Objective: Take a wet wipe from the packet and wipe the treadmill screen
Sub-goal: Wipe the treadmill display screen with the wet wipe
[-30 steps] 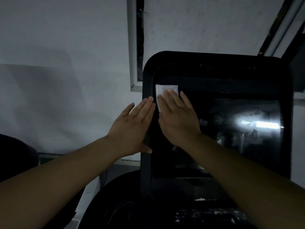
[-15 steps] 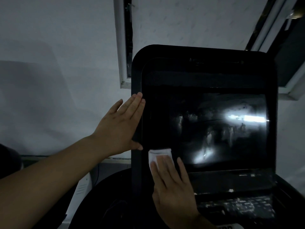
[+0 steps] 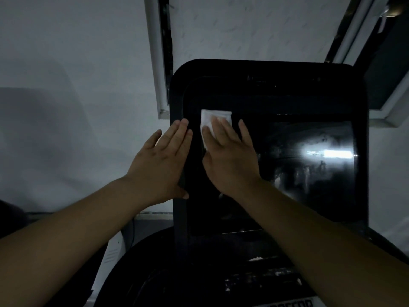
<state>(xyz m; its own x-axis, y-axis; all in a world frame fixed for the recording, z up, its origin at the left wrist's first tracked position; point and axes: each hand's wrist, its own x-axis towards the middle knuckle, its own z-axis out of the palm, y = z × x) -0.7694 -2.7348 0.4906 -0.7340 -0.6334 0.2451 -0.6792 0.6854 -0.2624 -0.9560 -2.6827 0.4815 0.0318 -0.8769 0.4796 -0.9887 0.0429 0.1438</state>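
From low in the frame my forearms reach up. My left hand (image 3: pixel 161 165), fingers straight and together, lies flat on the treadmill screen (image 3: pixel 287 169)'s left bezel, I judge to steady it. My right hand (image 3: pixel 230 158), fingers flat and slightly spread, presses the wet wipe (image 3: pixel 208 119) against the screen's upper-left corner, centre frame. Farther right, smears catch the glare.

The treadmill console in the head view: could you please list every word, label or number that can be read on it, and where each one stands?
None can be read for certain.
White label strip at the bottom edge, below the treadmill screen: dark block letters, cut off by the frame and blurred, unreadable.
Control panel below the screen: pale marks, too small and dark to read.
Wet wipe under the right hand: no print visible.
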